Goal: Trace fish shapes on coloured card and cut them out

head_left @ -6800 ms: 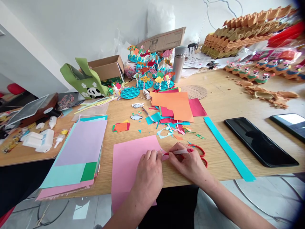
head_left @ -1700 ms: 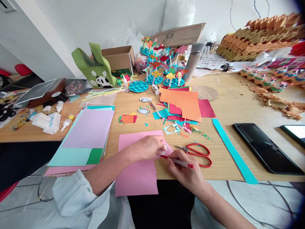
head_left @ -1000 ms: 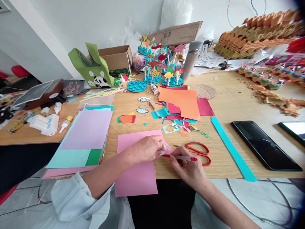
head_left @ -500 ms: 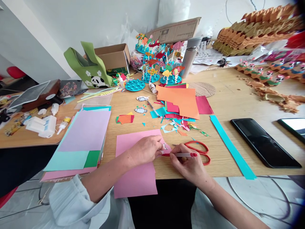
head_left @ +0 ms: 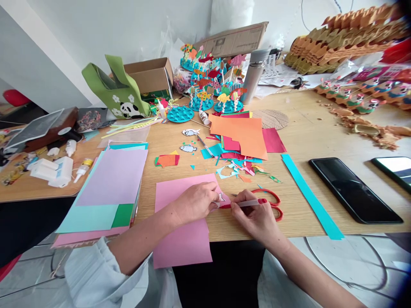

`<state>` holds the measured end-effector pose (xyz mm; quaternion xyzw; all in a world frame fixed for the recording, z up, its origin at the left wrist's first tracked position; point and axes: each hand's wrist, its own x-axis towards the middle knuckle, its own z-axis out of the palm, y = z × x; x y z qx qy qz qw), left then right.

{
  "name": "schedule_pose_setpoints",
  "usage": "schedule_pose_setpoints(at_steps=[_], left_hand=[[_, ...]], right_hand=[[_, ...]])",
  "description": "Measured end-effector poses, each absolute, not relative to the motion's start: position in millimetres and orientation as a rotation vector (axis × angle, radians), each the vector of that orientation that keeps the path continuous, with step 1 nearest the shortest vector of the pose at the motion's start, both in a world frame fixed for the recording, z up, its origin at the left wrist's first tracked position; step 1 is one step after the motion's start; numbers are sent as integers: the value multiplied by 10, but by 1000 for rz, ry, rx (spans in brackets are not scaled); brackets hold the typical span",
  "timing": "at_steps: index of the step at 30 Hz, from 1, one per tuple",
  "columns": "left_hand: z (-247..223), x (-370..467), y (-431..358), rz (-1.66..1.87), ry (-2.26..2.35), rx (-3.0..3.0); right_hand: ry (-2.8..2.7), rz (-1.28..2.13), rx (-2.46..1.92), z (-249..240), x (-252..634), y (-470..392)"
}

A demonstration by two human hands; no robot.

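A single head-worn camera supplies the view. It sits above the person's dark-clothed lap and faces forward and down across the table. The left hand and right hand fall just below mid-field, near the lens; both forearms reach in from the lower part. The wall closes the far side, well beyond the hands. Coverage is wide, taking in floor below the table's near edge. Dark shading cuts the corners on the right side.

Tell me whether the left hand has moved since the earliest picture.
Yes. The left hand has shifted forward, closer to the small orange, red and green paper pile, which has stayed put.
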<state>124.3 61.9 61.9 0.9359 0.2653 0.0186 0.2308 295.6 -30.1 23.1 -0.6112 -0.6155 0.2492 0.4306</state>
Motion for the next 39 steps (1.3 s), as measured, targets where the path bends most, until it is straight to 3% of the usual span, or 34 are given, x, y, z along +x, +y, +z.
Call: schedule_pose_setpoints(at_steps=[39], left_hand=[[669,1277,598,89,825,2420]], right_hand=[[-1463,612,-1556,269,2961,-266]])
